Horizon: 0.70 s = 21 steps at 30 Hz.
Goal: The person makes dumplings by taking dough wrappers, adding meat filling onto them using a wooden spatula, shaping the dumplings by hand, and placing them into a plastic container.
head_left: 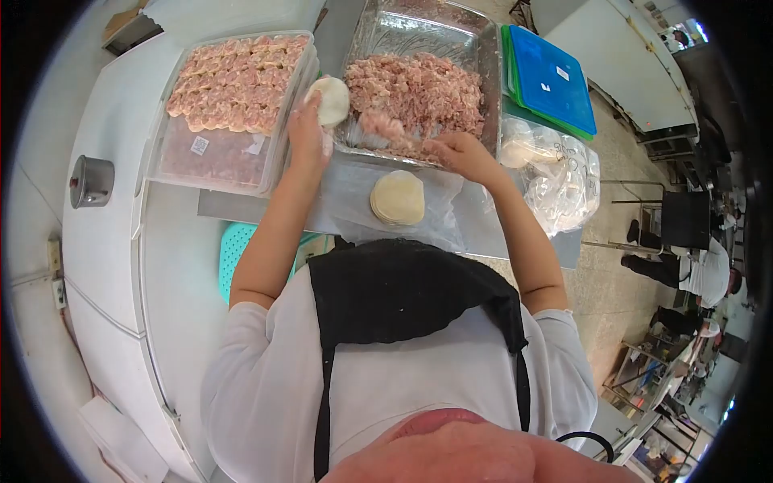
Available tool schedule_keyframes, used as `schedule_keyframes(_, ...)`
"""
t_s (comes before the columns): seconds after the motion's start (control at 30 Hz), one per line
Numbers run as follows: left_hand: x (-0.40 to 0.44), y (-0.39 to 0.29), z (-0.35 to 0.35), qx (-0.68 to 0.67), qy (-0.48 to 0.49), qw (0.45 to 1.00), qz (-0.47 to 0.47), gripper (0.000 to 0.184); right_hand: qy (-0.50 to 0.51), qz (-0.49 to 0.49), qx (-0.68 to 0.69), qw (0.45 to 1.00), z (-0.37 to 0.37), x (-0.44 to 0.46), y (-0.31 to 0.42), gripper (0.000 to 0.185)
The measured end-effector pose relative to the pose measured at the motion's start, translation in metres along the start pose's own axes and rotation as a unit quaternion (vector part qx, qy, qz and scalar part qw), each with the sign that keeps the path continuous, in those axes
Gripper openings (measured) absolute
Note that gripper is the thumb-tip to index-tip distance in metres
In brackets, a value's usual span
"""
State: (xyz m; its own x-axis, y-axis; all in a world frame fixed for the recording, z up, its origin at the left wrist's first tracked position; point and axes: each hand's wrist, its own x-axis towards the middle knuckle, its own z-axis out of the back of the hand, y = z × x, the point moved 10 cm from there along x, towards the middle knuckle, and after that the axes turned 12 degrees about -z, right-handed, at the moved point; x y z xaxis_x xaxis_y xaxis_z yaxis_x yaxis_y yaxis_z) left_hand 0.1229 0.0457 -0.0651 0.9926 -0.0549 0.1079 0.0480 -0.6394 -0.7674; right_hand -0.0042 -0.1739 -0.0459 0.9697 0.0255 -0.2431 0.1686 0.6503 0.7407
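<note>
Across the steel counter (pixel 221 203), a deep metal tray (pixel 424 30) of minced meat (pixel 443 88) is placed ahead of the person, and a clear plastic container (pixel 165 157) filled with rows of meat-topped pieces (pixel 233 84) is set at its left. To the tray's right, blue and green lids (pixel 555 76) are stacked, with a clear bag (pixel 564 181) of pale rounds laid nearer. The right hand (pixel 465 154) is held over the tray's near rim, its fingers bent and drawn in; whether a tool is gripped cannot be told through the blur. By the left hand (pixel 307 137), a round wrapper (pixel 330 102) is held in the fingers, between container and tray. A wrapper stack (pixel 398 198) is seen between the forearms, just below the tray. Left of the right fingers, a blurred meat clump (pixel 381 125) is seen, near the held wrapper.
</note>
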Motion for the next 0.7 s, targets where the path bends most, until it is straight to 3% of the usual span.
schedule_keyframes(0.03, -0.002, 0.011, -0.013, -0.048, 0.028, 0.998, 0.034, 0.034, 0.027, -0.065, 0.094, 0.993, 0.005, -0.004, 0.001, 0.032)
schedule_keyframes(0.13, -0.016, 0.026, -0.061, -0.116, 0.011, 0.986, 0.122, 0.039, -0.024, -0.119, 0.152, 0.981, 0.025, -0.009, 0.022, 0.032)
schedule_keyframes(0.17, -0.025, 0.032, -0.077, -0.168, -0.015, 0.970, 0.177, 0.042, -0.033, -0.124, 0.154, 0.980, 0.021, -0.007, 0.021, 0.032)
schedule_keyframes(0.23, -0.021, 0.034, -0.101, -0.215, 0.014, 0.959, 0.183, 0.052, -0.149, -0.048, 0.179, 0.971, 0.029, -0.003, 0.022, 0.032)
schedule_keyframes(0.27, -0.017, 0.032, -0.111, -0.248, 0.002, 0.949, 0.196, 0.054, -0.251, 0.049, 0.067, 0.964, 0.032, -0.010, 0.034, 0.033)
schedule_keyframes(0.3, -0.016, 0.031, -0.118, -0.280, -0.011, 0.937, 0.209, 0.056, -0.257, 0.046, 0.067, 0.963, 0.038, -0.016, 0.035, 0.033)
schedule_keyframes(0.37, -0.013, 0.040, -0.107, -0.267, 0.009, 0.938, 0.221, 0.060, -0.214, 0.025, -0.104, 0.971, 0.041, -0.024, 0.042, 0.030)
schedule_keyframes(0.4, -0.011, 0.045, -0.103, -0.252, 0.025, 0.940, 0.228, 0.065, -0.218, 0.025, -0.104, 0.970, 0.052, -0.034, 0.054, 0.030)
schedule_keyframes(0.47, -0.005, 0.056, -0.095, -0.237, 0.000, 0.948, 0.214, 0.066, -0.194, -0.050, -0.291, 0.935, 0.057, -0.052, 0.067, 0.024)
schedule_keyframes(0.57, -0.011, 0.045, -0.106, -0.208, -0.018, 0.956, 0.204, 0.068, -0.268, 0.015, -0.236, 0.934, 0.058, -0.056, 0.078, 0.023)
schedule_keyframes(0.7, -0.023, 0.024, -0.110, -0.138, -0.061, 0.966, 0.211, 0.070, -0.212, 0.022, -0.325, 0.921, 0.070, -0.056, 0.081, 0.023)
